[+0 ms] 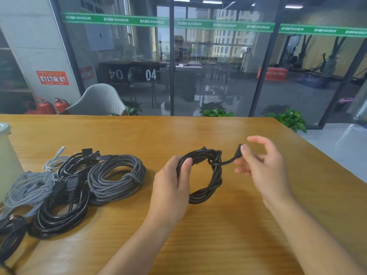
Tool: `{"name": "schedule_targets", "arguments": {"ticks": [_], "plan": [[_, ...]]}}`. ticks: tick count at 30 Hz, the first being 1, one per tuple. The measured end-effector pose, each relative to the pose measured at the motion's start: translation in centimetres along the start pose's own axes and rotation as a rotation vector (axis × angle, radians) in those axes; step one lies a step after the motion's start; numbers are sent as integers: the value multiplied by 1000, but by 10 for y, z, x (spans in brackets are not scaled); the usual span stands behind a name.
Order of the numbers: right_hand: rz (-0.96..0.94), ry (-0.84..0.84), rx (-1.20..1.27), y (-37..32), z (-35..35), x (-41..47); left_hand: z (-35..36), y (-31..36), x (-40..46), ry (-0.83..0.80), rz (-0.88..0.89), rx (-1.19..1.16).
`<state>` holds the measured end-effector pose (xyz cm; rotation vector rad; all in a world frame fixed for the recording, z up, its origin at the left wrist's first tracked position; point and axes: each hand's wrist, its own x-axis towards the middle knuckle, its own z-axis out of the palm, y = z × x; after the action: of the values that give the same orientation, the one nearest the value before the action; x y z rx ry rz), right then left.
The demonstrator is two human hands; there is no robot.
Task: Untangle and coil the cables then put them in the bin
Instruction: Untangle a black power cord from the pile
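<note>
A black cable [206, 190] is wound into a coil above the middle of the wooden table [218, 235]. My left hand [170, 187] grips the coil's left side. My right hand [262, 165] pinches the cable's loose plug end, which comes off a wrap around the coil's top right. To the left lie a braided grey-and-black coil [117, 179], a black coil [59, 213], a light grey cable bundle [27, 189] and a white cable [53, 161]. A pale bin [8, 159] stands at the left edge, only partly in view.
More black cable [10, 235] lies at the table's near left corner. The table's right edge runs diagonally, close to my right hand. Behind the far edge stand a grey chair [99, 102], potted plants [216, 111] and a glass wall.
</note>
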<state>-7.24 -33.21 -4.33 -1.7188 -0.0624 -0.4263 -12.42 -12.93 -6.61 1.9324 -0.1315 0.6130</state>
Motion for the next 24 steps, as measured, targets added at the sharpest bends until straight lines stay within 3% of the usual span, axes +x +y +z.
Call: {"name": "schedule_targets", "arguments": {"ticks": [3,7,10,16,24], "plan": [[-163,-42,-211,6,6,-8,-2,2,1,29,-41,-47],[-151,-241,-219,5,16,-18,-7,5,4,67,-82,-125],[-202,-340,-273,4,22,-22,-9,8,4,-13,-114,-175],[-180,-303,-198,4,23,-21,-7,9,2,-177,-197,-210],[-232,-326,-255,9,22,-21,-10,6,4,-184,-241,-153]]}}
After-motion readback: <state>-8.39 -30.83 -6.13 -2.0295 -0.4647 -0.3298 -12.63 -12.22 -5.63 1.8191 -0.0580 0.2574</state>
